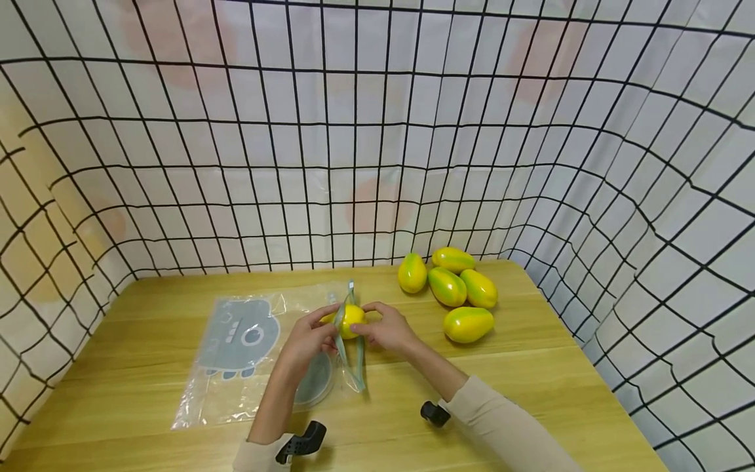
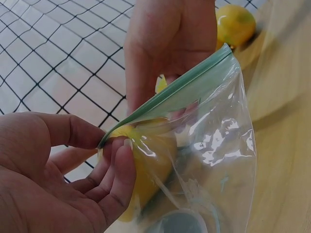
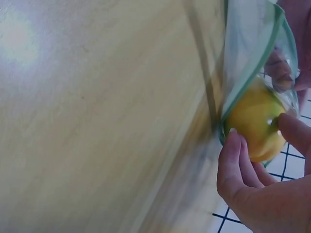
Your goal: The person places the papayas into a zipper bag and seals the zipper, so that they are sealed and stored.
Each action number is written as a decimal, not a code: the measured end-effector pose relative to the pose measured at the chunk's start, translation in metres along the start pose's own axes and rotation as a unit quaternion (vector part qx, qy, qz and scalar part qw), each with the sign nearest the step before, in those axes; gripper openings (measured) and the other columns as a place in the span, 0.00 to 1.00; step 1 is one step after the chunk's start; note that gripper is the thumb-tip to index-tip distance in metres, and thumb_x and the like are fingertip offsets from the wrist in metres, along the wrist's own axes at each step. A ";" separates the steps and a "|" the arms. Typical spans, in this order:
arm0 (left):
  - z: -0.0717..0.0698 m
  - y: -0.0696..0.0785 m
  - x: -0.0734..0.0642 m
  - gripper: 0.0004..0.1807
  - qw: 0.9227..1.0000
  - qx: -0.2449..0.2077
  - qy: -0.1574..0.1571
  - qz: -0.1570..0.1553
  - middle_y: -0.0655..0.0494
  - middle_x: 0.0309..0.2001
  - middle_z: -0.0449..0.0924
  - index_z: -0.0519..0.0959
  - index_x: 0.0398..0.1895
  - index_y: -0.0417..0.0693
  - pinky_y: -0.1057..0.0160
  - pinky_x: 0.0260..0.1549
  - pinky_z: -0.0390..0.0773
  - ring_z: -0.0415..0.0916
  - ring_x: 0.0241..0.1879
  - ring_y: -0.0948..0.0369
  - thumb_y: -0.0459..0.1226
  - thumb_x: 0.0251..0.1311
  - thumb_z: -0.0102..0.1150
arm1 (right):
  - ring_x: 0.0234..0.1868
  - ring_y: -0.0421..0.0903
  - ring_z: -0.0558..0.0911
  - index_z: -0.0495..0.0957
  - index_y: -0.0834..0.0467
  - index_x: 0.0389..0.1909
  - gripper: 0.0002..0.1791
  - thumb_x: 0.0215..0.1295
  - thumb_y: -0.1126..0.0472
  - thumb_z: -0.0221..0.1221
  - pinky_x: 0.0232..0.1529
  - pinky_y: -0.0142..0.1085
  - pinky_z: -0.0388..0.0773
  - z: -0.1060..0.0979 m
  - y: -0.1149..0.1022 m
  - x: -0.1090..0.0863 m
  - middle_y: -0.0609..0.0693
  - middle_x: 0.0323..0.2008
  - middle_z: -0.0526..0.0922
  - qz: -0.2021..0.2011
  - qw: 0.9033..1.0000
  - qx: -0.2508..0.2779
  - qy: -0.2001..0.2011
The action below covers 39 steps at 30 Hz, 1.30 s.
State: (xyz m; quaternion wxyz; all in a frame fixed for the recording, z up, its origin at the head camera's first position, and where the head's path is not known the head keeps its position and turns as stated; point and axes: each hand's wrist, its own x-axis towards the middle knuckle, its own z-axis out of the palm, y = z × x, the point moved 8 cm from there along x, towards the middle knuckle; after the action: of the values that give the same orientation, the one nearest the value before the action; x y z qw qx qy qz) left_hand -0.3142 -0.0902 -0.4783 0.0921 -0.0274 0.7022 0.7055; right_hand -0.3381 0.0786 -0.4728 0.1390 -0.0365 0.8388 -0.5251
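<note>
"Grip?"
"My left hand (image 1: pixel 308 335) pinches the bag (image 1: pixel 259 387); my right hand (image 1: pixel 389 328) grips a fruit (image 1: pixel 352 321) partly inside it."
"Print?"
"Grey figure (image 1: pixel 238 347), its white marks (image 1: pixel 232 332) too small to read."
"Beyond?"
"Five more fruits (image 1: pixel 447 286), then mesh (image 1: pixel 356 123)."

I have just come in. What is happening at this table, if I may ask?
A person's left hand pinches the rim of an open, clear zip bag. The right hand holds a yellow fruit, which sits partway inside the bag's mouth. Five more yellow-green fruits lie on the wooden table, right of the bag.
</note>
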 end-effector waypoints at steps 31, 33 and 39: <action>0.007 -0.007 0.002 0.28 0.999 -0.019 -0.027 -0.006 0.47 0.35 0.79 0.78 0.65 0.50 0.64 0.26 0.79 0.72 0.21 0.60 0.27 0.61 0.52 | 0.37 0.50 0.87 0.77 0.62 0.60 0.24 0.64 0.61 0.66 0.45 0.44 0.87 0.012 -0.001 0.009 0.60 0.41 0.86 -0.003 0.994 0.113 0.002; 0.007 -0.007 0.002 0.28 0.999 -0.021 -0.026 -0.008 0.44 0.38 0.80 0.78 0.65 0.50 0.64 0.26 0.80 0.73 0.21 0.60 0.28 0.61 0.52 | 0.37 0.51 0.87 0.77 0.63 0.60 0.24 0.65 0.62 0.66 0.45 0.44 0.87 0.012 -0.002 0.008 0.61 0.41 0.86 -0.006 0.993 0.114 0.002; 0.007 -0.007 0.002 0.27 0.999 -0.022 -0.024 -0.007 0.41 0.41 0.80 0.78 0.66 0.50 0.65 0.26 0.80 0.73 0.22 0.60 0.28 0.62 0.51 | 0.39 0.54 0.87 0.77 0.64 0.60 0.23 0.66 0.64 0.65 0.46 0.46 0.86 0.012 -0.004 0.008 0.63 0.42 0.86 -0.008 0.993 0.117 0.005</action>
State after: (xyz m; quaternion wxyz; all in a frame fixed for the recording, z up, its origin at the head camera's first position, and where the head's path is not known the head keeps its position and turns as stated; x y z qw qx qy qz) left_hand -0.3147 -0.0833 -0.4852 0.1131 -0.0169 0.6835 0.7209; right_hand -0.3424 0.0650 -0.4758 0.1345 -0.0240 0.7721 -0.6207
